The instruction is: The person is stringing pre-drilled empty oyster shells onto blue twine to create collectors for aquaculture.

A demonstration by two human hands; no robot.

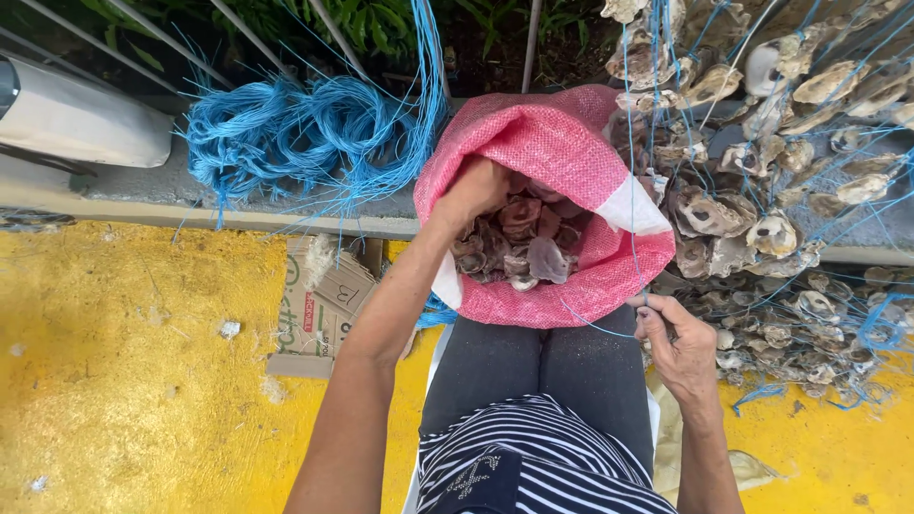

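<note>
— Where's the left hand?

— Down in the mouth of the pink sack, which rests on the person's knees. The hand is among the shells that fill it, fingers curled down into them. Whether it actually grips one, I can't tell; the fingertips are hidden.

— And the right hand?

— Just right of the sack's near rim, beside the knee. Its fingers are pinched shut on a thin blue string, which runs up from the hand, across the sack's right side, toward the far edge of the scene.

— What's to the right?

— A heap of strung shells, grey and white, threaded on more blue line. It spreads from the far right corner down to the yellow floor, touching the sack's right side.

— And on the left?

— A loose bundle of blue twine lies on a grey ledge at the far side, well apart from the sack. Nearer, a flattened cardboard box lies on the floor just left of the left forearm. There's greenery beyond the ledge.

— What is the person wearing?

— Dark trousers and a striped top, seen from above.
</note>
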